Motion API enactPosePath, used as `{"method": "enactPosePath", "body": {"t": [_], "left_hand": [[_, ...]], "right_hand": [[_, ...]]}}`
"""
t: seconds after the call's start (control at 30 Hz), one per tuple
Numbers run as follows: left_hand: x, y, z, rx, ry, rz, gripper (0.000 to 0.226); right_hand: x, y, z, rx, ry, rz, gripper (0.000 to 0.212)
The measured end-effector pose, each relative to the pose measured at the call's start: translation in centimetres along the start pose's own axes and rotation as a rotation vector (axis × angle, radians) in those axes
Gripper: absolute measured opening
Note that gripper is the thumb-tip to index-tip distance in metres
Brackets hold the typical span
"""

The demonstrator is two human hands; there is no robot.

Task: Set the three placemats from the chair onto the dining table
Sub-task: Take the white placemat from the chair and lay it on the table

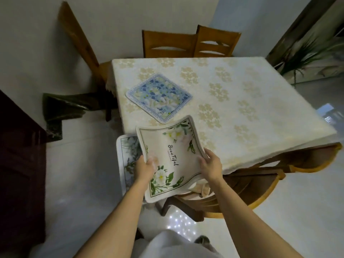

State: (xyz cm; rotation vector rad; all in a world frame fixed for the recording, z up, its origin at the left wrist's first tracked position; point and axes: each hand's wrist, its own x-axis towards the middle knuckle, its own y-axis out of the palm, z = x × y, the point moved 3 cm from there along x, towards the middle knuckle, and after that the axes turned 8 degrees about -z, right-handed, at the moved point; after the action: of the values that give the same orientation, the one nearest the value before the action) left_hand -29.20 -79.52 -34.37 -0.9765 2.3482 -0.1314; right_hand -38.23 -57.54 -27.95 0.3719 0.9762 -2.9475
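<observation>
1. Your left hand (146, 166) and right hand (211, 164) each pinch a side edge of the cream placemat (173, 157), thumbs on top and fingers curled under. The mat hangs in the air over the dining table's (242, 101) near-left corner, half off the edge and bowed between your hands.
2. First risk is that sag. Set it down like this and I reckon it wrinkles or slides off the corner.
3. Second risk is the pale floral placemat (126, 157) under your left hand, off the table's near-left side. Can't tell if your fingers hold it too. If they do, it could drop.
4. The far corner is near the blue placemat (159, 97) on the table's left part, so they could overlap.
5. The long axis runs away from you, toward the table. The "Beautiful" lettering reads toward you, letter tops facing right.
</observation>
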Motion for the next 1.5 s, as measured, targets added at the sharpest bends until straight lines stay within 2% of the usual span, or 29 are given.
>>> {"method": "enactPosePath", "body": {"t": [0.13, 0.33, 0.47, 0.63, 0.83, 1.0, 1.3, 1.4, 1.5], "left_hand": [[-3.9, 1.3, -2.2, -0.026, 0.123, -0.193, 0.030], [-8.8, 6.0, -7.3, -0.137, 0.225, -0.365, 0.027], [-14.0, 11.1, -9.6, -0.170, 0.300, -0.415, 0.032], [-19.2, 18.2, -12.4, -0.171, 0.348, -0.409, 0.033], [-20.5, 24.5, -13.7, -0.201, 0.353, -0.383, 0.036], [-18.6, 29.3, -15.6, -0.191, 0.336, -0.372, 0.032], [-14.3, 43.3, -21.1, -0.178, 0.268, -0.206, 0.030], [-13.4, 45.8, -22.5, -0.141, 0.265, -0.203, 0.030], [-12.5, 46.6, -22.7, -0.130, 0.277, -0.211, 0.030]], "right_hand": [[1.1, -3.8, 0.2, 0.197, -0.028, -0.029, 0.033], [2.7, -10.6, -1.2, 0.490, 0.050, 0.217, 0.039], [5.9, -17.8, -3.5, 0.396, -0.118, 0.030, 0.029], [9.4, -24.5, -7.3, 0.366, -0.110, -0.059, 0.039], [13.3, -29.9, -9.2, 0.375, -0.157, -0.101, 0.032], [16.4, -31.7, -9.9, 0.405, -0.156, -0.169, 0.030], [26.6, -40.3, -9.5, 0.233, -0.132, -0.317, 0.032], [29.5, -40.8, -10.1, 0.231, -0.103, -0.355, 0.033], [31.2, -39.9, -11.4, 0.252, -0.067, -0.318, 0.034]]}}
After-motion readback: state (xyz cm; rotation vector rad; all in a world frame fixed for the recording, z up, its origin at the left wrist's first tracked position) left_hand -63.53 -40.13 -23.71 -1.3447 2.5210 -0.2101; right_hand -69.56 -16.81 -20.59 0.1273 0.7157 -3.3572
